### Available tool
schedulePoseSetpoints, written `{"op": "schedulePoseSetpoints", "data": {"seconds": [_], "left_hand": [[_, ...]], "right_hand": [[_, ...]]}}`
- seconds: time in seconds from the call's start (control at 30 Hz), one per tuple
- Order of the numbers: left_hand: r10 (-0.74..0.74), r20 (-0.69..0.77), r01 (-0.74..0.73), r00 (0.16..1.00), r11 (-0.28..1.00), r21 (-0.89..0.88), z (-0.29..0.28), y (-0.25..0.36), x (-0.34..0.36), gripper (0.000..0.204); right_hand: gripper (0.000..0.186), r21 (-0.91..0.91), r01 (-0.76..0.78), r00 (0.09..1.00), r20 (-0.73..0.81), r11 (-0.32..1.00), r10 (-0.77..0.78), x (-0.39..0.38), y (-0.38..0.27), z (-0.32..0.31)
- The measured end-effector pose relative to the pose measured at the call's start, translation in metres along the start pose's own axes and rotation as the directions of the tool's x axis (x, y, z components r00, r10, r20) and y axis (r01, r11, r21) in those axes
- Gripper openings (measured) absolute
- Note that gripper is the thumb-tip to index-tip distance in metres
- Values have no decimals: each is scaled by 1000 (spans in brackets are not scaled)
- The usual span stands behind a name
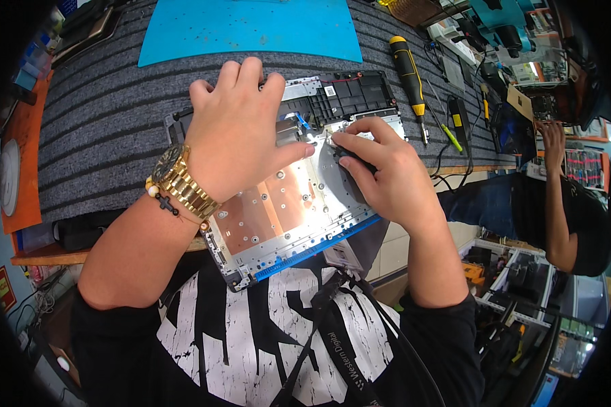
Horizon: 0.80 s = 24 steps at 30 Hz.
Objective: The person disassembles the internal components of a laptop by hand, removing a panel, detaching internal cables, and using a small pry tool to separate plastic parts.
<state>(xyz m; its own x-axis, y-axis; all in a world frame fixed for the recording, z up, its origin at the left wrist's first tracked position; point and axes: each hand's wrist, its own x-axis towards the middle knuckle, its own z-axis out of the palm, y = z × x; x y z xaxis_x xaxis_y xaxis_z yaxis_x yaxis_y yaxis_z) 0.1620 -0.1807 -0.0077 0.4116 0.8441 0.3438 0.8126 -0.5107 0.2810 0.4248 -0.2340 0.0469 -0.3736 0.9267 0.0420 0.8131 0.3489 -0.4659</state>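
An opened laptop chassis (273, 211), with a bare silver and copper-coloured inner plate and a blue strip along its near edge, tilts across the table's front edge. My left hand (241, 125) lies over its upper left part, fingers bent with their tips hidden, thumb pressed on the plate. My right hand (390, 166) is at the plate's upper right, thumb and index finger bent close together by the dark hinge side. Whatever is between those fingertips is too small to make out. Behind the plate, a black plastic laptop part (353, 98) carries a thin red wire.
A blue mat (251, 30) with tiny dark specks lies at the back. To the right are a yellow and black screwdriver (409, 78), a green-tipped tool (451, 138) and cables. A co-worker's arm (555, 197) shows farther right. The grey striped table cover (95, 136) extends left.
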Motion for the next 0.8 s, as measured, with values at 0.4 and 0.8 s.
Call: {"op": "schedulePoseSetpoints", "data": {"seconds": [0.4,0.8], "left_hand": [[-34,69,35,997,999,-17,-5,1,0,95],[-24,102,26,994,1000,-14,-5,2,1,100]], "right_hand": [[27,-20,20,1000,4,1000,-20,2,1,-3],[26,-63,-23,991,-130,998,15,-3,-4,20]]}}
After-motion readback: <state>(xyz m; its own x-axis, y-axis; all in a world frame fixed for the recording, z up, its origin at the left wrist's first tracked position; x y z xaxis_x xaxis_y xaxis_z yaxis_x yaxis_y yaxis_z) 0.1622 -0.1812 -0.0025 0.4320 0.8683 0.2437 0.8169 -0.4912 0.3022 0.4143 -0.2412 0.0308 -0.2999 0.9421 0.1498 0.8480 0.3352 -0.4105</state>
